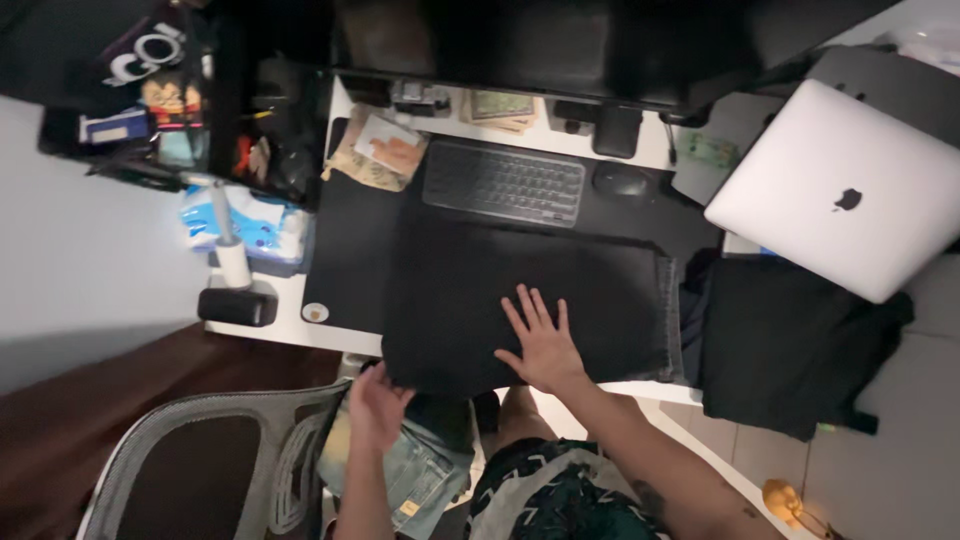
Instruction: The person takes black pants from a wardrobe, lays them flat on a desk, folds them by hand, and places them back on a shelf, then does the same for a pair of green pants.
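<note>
Black cloth (520, 290) lies long axis nine-to-three on the counter (290, 325); right hand (542, 345) presses flat, fingers spread, left hand (376, 405) pinches its seven-o'clock corner.

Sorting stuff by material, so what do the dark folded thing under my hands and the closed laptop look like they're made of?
Dark folded garment: seemingly black denim, matte, with a stitched hem edge. Closed laptop: probably aluminium, smooth silver satin lid.
</note>
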